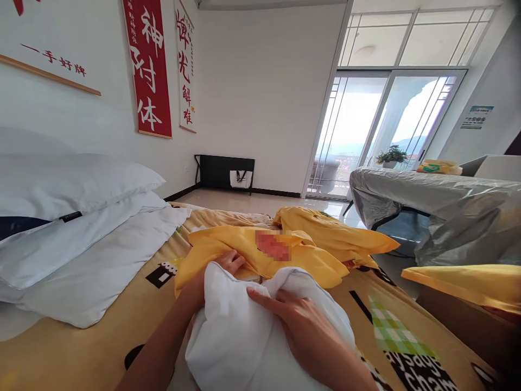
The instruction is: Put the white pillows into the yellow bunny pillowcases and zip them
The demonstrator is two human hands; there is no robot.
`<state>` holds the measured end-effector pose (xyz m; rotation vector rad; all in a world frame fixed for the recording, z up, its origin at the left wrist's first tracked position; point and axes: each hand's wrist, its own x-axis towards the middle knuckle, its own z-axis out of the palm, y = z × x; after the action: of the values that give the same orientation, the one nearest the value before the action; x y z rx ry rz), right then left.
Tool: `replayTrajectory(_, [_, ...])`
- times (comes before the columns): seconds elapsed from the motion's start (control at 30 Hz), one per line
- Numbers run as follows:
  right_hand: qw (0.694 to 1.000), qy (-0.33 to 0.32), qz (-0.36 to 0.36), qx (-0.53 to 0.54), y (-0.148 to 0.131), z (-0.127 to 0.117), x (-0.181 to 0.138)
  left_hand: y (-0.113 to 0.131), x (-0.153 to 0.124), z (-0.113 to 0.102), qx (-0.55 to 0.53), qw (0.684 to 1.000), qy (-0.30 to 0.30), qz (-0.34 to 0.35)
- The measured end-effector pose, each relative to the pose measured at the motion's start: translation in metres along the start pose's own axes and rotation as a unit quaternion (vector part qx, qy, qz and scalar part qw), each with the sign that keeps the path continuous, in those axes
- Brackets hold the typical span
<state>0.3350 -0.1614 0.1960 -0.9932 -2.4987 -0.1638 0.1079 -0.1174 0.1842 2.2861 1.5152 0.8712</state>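
Observation:
A white pillow (244,336) stands bunched up close in front of me, its near end lying between my forearms. My right hand (299,317) grips its right side, the forefinger stretched across the folded white fabric. Just beyond lies a yellow pillowcase (317,263) with a blurred red patch on top. My left hand (232,262) is closed on the near edge of this pillowcase, its fingers curled into the cloth. The pillow's top edge hides part of that hand and the pillowcase's near side. Pillow and pillowcase meet between my two hands.
White pillows (81,184) are stacked on the left of the patterned bedspread (134,304). Behind the pillowcase lies more yellow fabric (337,231). At right, another yellow cloth piece (468,282) rests over a cardboard box (459,320), near a plastic-covered table (431,187).

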Motion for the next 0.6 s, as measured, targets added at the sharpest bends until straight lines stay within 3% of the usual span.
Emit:
replayTrajectory(0.13, [0.998, -0.034, 0.033, 0.045, 0.013, -0.002, 0.006, 0.004, -0.013, -0.026, 0.058, 0.998, 0.005, -0.017])
replayTrajectory(0.33, [0.989, -0.026, 0.078, 0.121, 0.042, -0.01, 0.006, 0.013, -0.025, -0.045, 0.196, 0.966, 0.039, -0.165])
replayTrajectory(0.43, [0.987, 0.012, 0.12, 0.109, 0.051, -0.012, 0.003, 0.021, -0.027, -0.041, 0.233, 0.954, 0.04, -0.182])
replayTrajectory(0.6, [0.968, 0.132, 0.2, 0.072, 0.069, -0.01, 0.0, 0.034, -0.032, -0.04, 0.281, 0.947, 0.075, -0.138])
